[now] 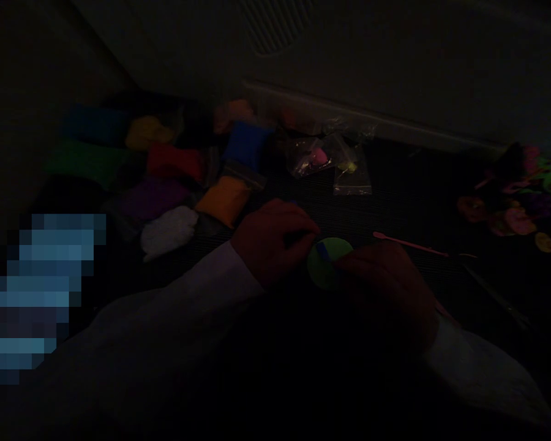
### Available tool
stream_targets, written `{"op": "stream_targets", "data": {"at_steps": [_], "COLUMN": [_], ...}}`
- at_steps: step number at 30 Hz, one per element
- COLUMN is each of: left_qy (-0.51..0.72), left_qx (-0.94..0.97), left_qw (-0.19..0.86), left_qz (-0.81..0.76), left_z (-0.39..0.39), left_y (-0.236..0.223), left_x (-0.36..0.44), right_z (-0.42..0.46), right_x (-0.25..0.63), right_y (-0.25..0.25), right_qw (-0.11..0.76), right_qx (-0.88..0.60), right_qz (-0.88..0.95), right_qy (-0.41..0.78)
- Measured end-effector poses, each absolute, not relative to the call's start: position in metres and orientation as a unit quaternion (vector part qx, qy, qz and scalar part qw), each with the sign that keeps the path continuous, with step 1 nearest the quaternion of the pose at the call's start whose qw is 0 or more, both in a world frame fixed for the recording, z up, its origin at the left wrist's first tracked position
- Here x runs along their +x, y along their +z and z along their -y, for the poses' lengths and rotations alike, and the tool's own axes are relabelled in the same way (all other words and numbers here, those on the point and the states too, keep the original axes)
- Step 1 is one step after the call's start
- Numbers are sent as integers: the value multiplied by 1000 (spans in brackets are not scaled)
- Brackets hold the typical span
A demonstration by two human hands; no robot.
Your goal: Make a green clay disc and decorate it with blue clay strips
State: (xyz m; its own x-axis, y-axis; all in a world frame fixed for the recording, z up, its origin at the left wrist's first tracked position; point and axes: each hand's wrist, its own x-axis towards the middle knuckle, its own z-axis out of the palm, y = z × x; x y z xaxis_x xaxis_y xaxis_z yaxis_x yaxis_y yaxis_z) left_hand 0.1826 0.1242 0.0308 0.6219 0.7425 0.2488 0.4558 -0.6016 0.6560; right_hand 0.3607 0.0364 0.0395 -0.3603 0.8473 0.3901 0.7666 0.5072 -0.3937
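The scene is very dark. A round light-green disc (331,277) lies between my hands, with a small blue piece of what looks like modelling clay (322,250) on it. My right hand (388,288) is over the disc's right side, its fingers pinched together at the end of the blue piece. At the disc's left edge, my left hand (278,242) is closed, thumb and fingers curled toward each other. Whatever may be in its fingertips is too dark to make out. A speck of blue shows just behind its knuckles.
Bags of coloured clay, including red (174,161), blue (247,144), orange (224,199) and white (169,231), lie at left. Small clear bags (352,180) are behind the disc. At right are a pink stick tool (411,244), a scissors-like object (498,295) and colourful small pieces (518,217).
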Motion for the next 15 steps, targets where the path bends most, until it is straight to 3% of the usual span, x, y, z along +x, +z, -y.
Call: {"op": "stream_targets", "data": {"at_steps": [15], "left_qy": [271], "left_qx": [867], "left_qw": [246], "left_qz": [-338], "left_z": [-123], "left_y": [29], "left_x": [183], "right_z": [-38], "right_x": [359], "right_y": [39], "right_qw": [321], "right_qx": [-500], "right_qz": [803], "right_qy": [36]}}
